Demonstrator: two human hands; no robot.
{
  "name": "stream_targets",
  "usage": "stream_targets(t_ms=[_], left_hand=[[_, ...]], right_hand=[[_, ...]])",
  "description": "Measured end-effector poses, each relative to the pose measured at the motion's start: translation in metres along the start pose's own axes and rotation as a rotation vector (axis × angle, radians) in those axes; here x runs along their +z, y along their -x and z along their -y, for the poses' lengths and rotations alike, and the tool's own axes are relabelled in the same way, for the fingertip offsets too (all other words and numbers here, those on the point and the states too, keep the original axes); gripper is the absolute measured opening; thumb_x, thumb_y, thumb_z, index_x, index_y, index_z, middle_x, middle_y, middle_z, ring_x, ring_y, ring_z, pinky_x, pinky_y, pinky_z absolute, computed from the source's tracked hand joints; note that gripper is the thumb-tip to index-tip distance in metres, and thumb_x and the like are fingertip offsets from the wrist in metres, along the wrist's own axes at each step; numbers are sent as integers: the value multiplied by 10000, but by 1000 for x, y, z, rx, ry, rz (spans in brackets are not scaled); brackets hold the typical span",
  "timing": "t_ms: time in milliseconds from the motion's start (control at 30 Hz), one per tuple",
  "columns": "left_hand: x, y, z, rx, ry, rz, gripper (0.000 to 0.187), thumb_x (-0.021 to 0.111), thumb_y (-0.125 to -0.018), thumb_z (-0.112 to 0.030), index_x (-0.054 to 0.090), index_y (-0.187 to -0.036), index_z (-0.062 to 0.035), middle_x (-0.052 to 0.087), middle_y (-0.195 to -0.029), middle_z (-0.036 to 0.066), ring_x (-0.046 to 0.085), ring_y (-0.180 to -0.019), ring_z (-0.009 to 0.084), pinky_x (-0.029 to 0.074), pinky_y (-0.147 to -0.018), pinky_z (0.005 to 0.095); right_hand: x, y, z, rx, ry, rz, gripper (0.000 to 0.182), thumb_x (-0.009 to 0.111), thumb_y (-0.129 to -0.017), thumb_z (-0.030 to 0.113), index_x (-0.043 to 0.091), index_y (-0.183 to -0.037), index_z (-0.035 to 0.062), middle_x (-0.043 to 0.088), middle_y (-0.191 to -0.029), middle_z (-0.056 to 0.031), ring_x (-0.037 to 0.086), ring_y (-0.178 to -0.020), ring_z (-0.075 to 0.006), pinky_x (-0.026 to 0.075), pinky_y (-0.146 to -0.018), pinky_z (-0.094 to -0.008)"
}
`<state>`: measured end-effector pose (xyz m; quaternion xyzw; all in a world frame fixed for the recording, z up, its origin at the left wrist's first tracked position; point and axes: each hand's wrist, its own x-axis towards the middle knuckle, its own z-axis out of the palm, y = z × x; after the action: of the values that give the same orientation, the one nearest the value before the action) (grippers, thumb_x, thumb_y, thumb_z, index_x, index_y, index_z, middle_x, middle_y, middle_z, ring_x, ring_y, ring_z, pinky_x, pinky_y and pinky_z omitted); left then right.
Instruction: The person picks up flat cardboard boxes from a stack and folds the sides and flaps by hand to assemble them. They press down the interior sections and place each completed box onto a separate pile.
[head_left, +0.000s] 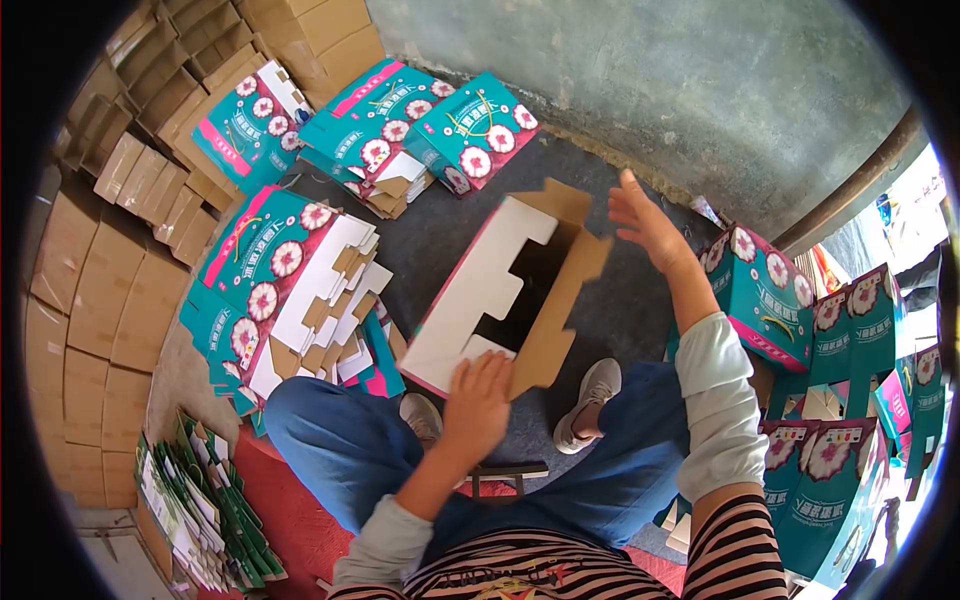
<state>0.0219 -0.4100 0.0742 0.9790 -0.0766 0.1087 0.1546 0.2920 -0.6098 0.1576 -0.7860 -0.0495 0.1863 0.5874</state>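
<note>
In front of me a cardboard gift box (pixel 470 285) stands tilted, its cut-out end towards me. One notched white flap is folded inward, and brown flaps stick out at the far end and along the right side. The dark inside shows between them. My left hand (pixel 478 402) lies on the near white flap, fingers stretched flat against it. Raised to the right of the box is my right hand (pixel 645 222), open and apart from it, with the fingers extended and holding nothing.
Flattened teal printed boxes (pixel 275 270) lie stacked at left, with more teal boxes (pixel 475 135) by the wall. Standing teal boxes (pixel 765 290) crowd the right. Brown cartons (pixel 90 320) line the left side, above green folded cardboard (pixel 210 500). A small stool (pixel 500 475) sits between my legs.
</note>
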Motion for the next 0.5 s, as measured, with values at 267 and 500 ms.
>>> stream_targets(t_ms=[267, 500], left_hand=[[-35, 17, 78, -83, 326, 69, 404, 534, -834, -76, 555, -1237, -44, 567, -1277, 111, 422, -1301, 319, 232, -1114, 505], [-34, 21, 89, -476, 462, -76, 378, 538, -916, -190, 530, -1226, 27, 599, -1042, 215, 557, -1085, 374, 363, -1016, 448]], right_hand=[[21, -12, -27, -65, 373, 386, 794, 290, -917, 667, 628, -1201, 7, 576, -1265, -175, 505, -1187, -263, 332, -1046, -358], [38, 5, -7, -68, 498, 433, 816, 318, -894, 702, 613, -1218, 14, 550, -1289, -216, 439, -1278, -327, 280, -1098, -388]])
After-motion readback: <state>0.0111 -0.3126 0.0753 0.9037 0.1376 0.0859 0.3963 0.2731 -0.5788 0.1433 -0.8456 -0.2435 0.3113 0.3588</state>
